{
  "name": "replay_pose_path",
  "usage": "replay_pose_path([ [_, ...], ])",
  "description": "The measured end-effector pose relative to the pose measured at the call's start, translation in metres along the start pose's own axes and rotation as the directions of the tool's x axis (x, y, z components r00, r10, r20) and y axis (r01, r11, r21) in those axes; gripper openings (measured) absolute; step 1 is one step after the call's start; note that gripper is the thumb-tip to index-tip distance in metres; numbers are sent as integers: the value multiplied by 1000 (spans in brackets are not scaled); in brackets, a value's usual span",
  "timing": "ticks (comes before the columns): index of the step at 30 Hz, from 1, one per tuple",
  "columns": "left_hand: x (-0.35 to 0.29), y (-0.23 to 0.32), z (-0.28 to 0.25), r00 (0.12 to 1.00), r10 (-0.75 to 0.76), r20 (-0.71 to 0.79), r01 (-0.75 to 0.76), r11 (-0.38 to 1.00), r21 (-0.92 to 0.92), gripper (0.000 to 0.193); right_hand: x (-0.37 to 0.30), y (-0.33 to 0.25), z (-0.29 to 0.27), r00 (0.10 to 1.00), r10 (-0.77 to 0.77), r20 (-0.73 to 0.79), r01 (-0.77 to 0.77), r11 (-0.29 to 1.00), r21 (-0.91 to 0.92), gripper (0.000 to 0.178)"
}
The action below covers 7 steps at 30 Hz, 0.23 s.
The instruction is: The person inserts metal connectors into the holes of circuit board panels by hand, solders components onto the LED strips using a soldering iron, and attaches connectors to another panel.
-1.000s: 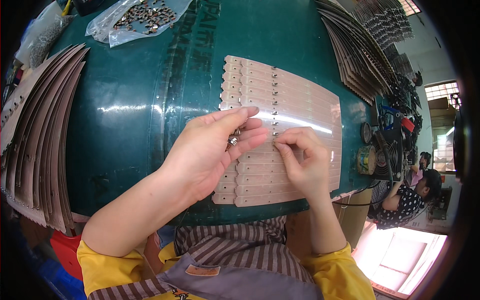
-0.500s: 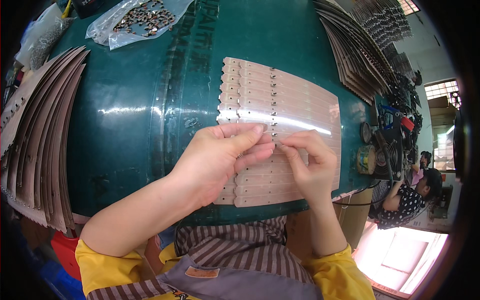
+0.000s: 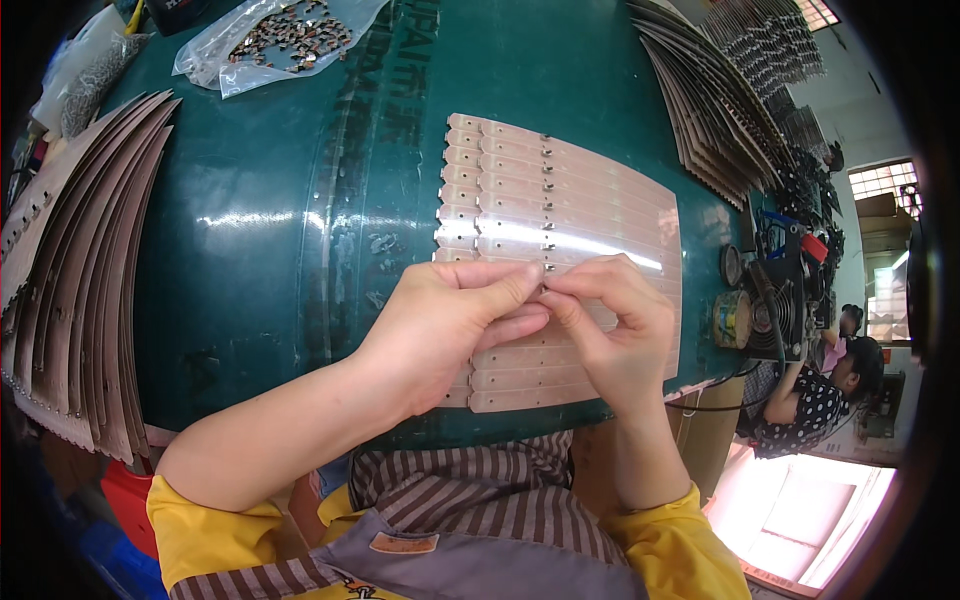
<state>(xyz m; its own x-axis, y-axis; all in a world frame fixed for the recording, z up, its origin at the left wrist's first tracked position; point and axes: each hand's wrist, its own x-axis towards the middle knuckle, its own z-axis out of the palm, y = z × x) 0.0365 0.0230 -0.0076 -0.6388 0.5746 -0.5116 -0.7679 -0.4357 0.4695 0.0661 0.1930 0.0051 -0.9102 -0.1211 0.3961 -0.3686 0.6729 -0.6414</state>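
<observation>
A pinkish-tan panel (image 3: 610, 210), scored into long strips with scalloped left ends, lies on the green table. Small upright metal clips (image 3: 547, 170) stand in a row on its upper strips; the lower strips show bare holes. My left hand (image 3: 440, 320) is over the panel's left part, thumb and forefinger pressed together, the other fingers curled below; what it holds is hidden. My right hand (image 3: 620, 325) meets it fingertip to fingertip, pinching a tiny dark metal clip (image 3: 544, 289) just above the panel, in line with the row.
A clear plastic bag (image 3: 210, 62) with many loose metal clips lies open at the upper left of the green table (image 3: 250, 270). Stacks of similar panels stand at the left (image 3: 90, 290) and upper right (image 3: 700, 110). A fan (image 3: 785, 310) and a person (image 3: 810, 400) are at the right.
Both hands have come closer together, so their fingertips now meet. My left thumb and fingers have moved slightly right and closed more. The panel has stayed in place.
</observation>
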Motion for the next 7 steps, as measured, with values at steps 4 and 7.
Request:
replay_pose_path([
  [4, 0, 6, 2, 992, 60, -112, -60, 998, 3, 30, -8, 3, -4, 1000, 3, -22, -4, 999, -52, 14],
  [7, 0, 12, 4, 973, 159, -170, -169, 984, -51, 31, -21, 12, -5, 980, 200, 20, -199, 980, -23, 12],
])
